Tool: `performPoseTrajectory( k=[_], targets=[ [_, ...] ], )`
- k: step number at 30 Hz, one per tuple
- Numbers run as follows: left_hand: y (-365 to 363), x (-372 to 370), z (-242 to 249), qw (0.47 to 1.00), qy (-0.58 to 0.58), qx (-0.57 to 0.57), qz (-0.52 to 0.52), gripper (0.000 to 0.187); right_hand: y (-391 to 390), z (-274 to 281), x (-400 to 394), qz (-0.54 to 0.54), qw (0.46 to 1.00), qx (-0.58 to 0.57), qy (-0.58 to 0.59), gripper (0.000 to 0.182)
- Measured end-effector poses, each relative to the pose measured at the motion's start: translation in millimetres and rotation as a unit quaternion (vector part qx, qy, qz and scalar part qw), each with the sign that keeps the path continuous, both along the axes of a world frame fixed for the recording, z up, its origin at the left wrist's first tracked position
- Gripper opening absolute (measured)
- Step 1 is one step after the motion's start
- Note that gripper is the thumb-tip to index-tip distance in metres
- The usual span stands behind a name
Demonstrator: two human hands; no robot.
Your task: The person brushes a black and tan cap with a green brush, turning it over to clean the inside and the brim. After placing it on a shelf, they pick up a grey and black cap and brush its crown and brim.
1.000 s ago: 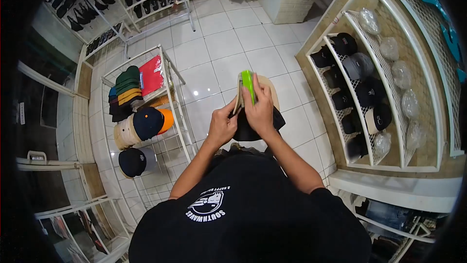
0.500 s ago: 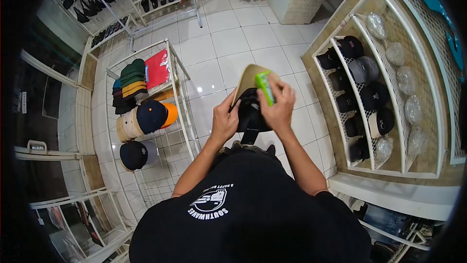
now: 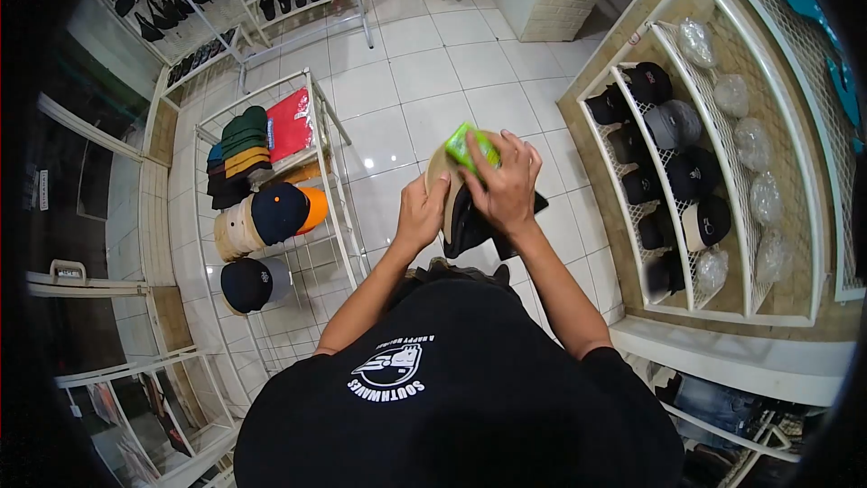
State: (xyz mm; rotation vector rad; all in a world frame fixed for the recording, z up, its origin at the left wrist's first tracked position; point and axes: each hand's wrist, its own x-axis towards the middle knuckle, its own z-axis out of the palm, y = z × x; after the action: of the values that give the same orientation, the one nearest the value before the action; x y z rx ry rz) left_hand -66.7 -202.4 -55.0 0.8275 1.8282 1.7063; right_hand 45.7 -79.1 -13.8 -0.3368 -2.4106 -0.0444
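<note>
In front of my body I hold a cap (image 3: 466, 222) with a beige brim and a black crown. My left hand (image 3: 422, 210) is closed on the brim's left side, thumb on top. A bright green packet or brush-like block (image 3: 472, 150) lies against the brim under the fingers of my right hand (image 3: 508, 183), which grips it; its exact kind is blurred. Part of the crown is hidden behind my right hand, and a black flap of it sticks out to the right.
At left stands a white wire rack (image 3: 339, 172) with folded beanies (image 3: 246, 142), a red packet (image 3: 290, 127) and stacked caps (image 3: 278, 214). A wall shelf (image 3: 741, 208) at right holds caps and clear plastic-wrapped items. Sandal racks stand at the back left.
The cap has turned and tilted, its brim now partly covered. My right hand has moved the green item left across the brim. My left hand has shifted slightly along the edge.
</note>
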Motion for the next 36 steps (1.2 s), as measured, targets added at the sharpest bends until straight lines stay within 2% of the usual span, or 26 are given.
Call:
performPoseTrajectory(
  k=[2, 4, 6, 7, 10, 11, 12, 14, 15, 16, 18, 20, 22, 25, 28, 29, 30, 32, 33, 34, 36],
  targets=[
    [0, 7, 6, 0.999, 0.024, -0.022, 0.007, 0.034, 7, -6, -13, -0.072, 0.989, -0.122, 0.033, 0.059],
    [2, 12, 12, 0.998, 0.041, 0.003, 0.051, 0.034, -2, -16, -19, -0.088, 0.985, -0.135, 0.065, 0.058],
    [4, 6, 10, 0.998, 0.036, 0.01, 0.055, 0.035, -18, -24, -16, 0.018, 0.995, -0.076, 0.055, 0.06],
    [2, 5, 9, 0.998, 0.028, 0.013, 0.057, 0.035, -13, -24, -11, 0.015, 0.997, -0.078, 0.01, 0.06],
    [-4, 8, 15, 0.997, 0.058, -0.049, 0.032, 0.034, 9, -16, -14, -0.087, 0.981, -0.165, 0.045, 0.061],
    [-3, 9, 19, 0.995, 0.07, -0.056, 0.035, 0.033, 3, -16, -15, -0.095, 0.979, -0.168, 0.063, 0.061],
    [0, 10, 18, 0.995, 0.071, -0.054, 0.035, 0.033, -4, -20, -15, -0.09, 0.991, -0.093, 0.038, 0.061],
    [3, 11, 13, 0.997, 0.038, 0.023, 0.067, 0.034, -20, -36, -12, 0.001, 0.991, -0.117, 0.063, 0.061],
    [-1, 11, 12, 0.997, 0.038, 0.022, 0.066, 0.034, -8, -31, -8, 0.002, 0.995, -0.088, 0.053, 0.06],
    [-4, 9, 12, 0.997, 0.052, -0.015, 0.061, 0.035, 1, -32, -8, -0.08, 0.991, -0.108, 0.029, 0.061],
    [-9, 8, 11, 0.995, 0.064, -0.054, 0.053, 0.035, 14, -38, -11, -0.133, 0.97, -0.184, 0.091, 0.06],
    [-6, 4, 14, 0.994, 0.066, -0.052, 0.072, 0.035, 1, -48, -8, -0.088, 0.981, -0.137, 0.109, 0.062],
    [-5, 0, 13, 0.995, 0.059, -0.049, 0.068, 0.035, -16, -56, 5, 0.02, 0.99, -0.133, 0.049, 0.063],
    [-2, 1, 5, 0.996, 0.045, -0.04, 0.06, 0.035, 11, -57, 6, -0.105, 0.971, -0.194, 0.097, 0.062],
    [-1, 5, 2, 0.997, 0.029, -0.031, 0.066, 0.034, -7, -59, 7, -0.107, 0.979, -0.142, 0.095, 0.058],
    [0, 4, 2, 0.997, 0.019, -0.026, 0.071, 0.034, -16, -58, 14, -0.024, 0.987, -0.15, 0.056, 0.057],
    [0, 4, 1, 0.997, 0.02, -0.027, 0.067, 0.034, -12, -61, 14, -0.028, 0.986, -0.151, 0.057, 0.057],
    [-1, 4, -4, 0.998, 0.009, -0.019, 0.059, 0.033, 9, -69, 11, -0.117, 0.972, -0.18, 0.099, 0.06],
    [0, 5, -5, 0.998, 0.009, -0.018, 0.06, 0.033, 15, -66, 8, -0.13, 0.953, -0.234, 0.143, 0.062],
    [1, 8, -7, 0.997, -0.003, 0.0, 0.073, 0.033, 9, -66, 9, -0.13, 0.953, -0.234, 0.144, 0.062],
    [3, 5, -4, 0.996, -0.012, 0.021, 0.085, 0.033, -9, -66, 14, -0.039, 0.986, -0.135, 0.092, 0.058]
  ],
)
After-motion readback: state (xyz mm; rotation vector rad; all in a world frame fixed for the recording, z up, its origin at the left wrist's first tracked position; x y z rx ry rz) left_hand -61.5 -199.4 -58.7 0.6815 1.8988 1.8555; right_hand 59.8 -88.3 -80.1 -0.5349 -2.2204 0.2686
